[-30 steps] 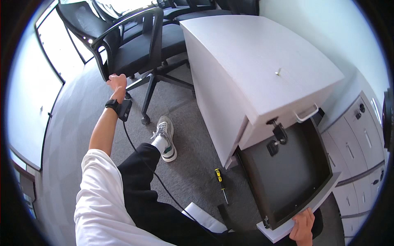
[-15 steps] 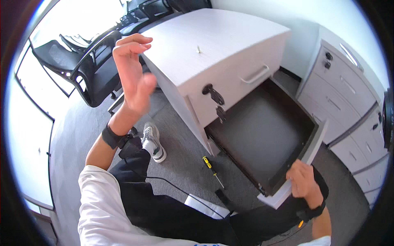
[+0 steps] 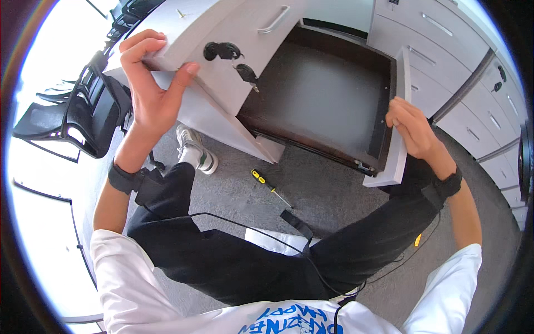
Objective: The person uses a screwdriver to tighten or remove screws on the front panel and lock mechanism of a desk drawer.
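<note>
A light-grey pedestal cabinet (image 3: 245,33) stands in front of me with its lower drawer (image 3: 394,164) pulled far out; only bare dark sides and a grey bottom show inside. My left hand (image 3: 151,100) grips the cabinet's near left top corner, fingers over the top and thumb against the front edge. At the drawer's front panel, my right hand (image 3: 413,131) has its fingers curled over the upper edge. Black-headed keys (image 3: 228,51) hang from the lock of the upper drawer, which is closed. A small screw-like piece (image 3: 181,13) stands on the cabinet top.
A yellow-and-black screwdriver (image 3: 271,188) lies on the grey carpet between my legs and the cabinet. Near it are a black strap (image 3: 295,222) and a white sheet or bag (image 3: 264,240). More cabinets (image 3: 439,39) line the right; black chairs (image 3: 83,111) stand left.
My left hand has come down from the air onto the cabinet's corner. My right hand keeps hold of the drawer front. The view has shifted, so the cabinet appears higher and further left.
</note>
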A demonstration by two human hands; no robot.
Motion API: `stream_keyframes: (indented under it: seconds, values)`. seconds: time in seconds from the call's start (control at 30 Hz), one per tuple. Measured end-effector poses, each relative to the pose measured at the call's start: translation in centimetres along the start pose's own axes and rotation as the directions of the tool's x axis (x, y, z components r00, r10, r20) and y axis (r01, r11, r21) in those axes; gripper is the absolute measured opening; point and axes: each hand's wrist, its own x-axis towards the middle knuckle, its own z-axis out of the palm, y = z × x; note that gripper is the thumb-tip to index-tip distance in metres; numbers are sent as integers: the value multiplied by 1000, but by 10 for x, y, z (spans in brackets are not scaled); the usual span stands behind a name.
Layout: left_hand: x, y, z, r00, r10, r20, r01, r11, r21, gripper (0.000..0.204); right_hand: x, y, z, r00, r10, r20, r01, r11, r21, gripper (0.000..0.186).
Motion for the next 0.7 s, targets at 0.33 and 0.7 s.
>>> stream_keyframes:
  seconds: [0.33, 0.7]
  values:
    - [2, -10, 13, 990, 124, -68, -117, 988, 99, 51, 5, 11, -4, 999, 5, -33, -6, 1000, -27, 6]
    - [4, -40, 26, 962, 211, -173, -191, 974, 122, 54, 36, 22, 8, 999, -15, -40, 14, 999, -34, 3]
